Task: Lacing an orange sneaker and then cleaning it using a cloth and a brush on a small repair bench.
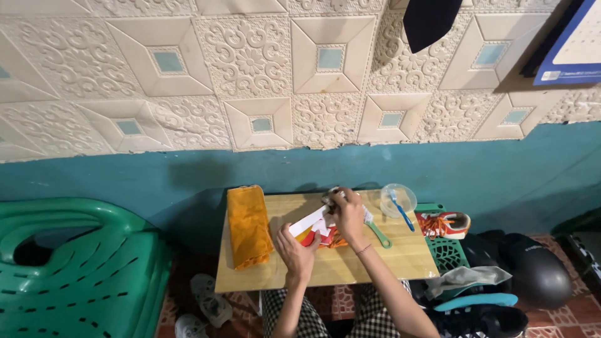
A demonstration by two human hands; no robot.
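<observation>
— What are the hands doing in the head view?

— The left hand [299, 251] is gripping the near end of a white, red and orange shoe [317, 229], fingers curled around it. The right hand [348, 213] is closing over the far part of the same shoe, and it is pressing what looks like a pale cloth [332, 195] against it; the cloth is too small to tell for sure.

— Where is the shoe lying?

— It is being held just above the middle of a small wooden table [388, 258], which is standing against a teal wall [488, 169].

— What else is sitting on the table?

— A folded orange towel [249, 225] is lying at the left side. A green-handled brush [379, 234] is resting just beside the right hand, and a clear plastic bowl [397, 199] is holding a blue toothbrush [400, 211] near the far right corner.

— And around the table?

— A matching shoe with orange laces [446, 224] is sitting on a green crate [452, 251] to the right, with a dark helmet [537, 270] further right. A green plastic chair [75, 269] is standing well apart on the left.
</observation>
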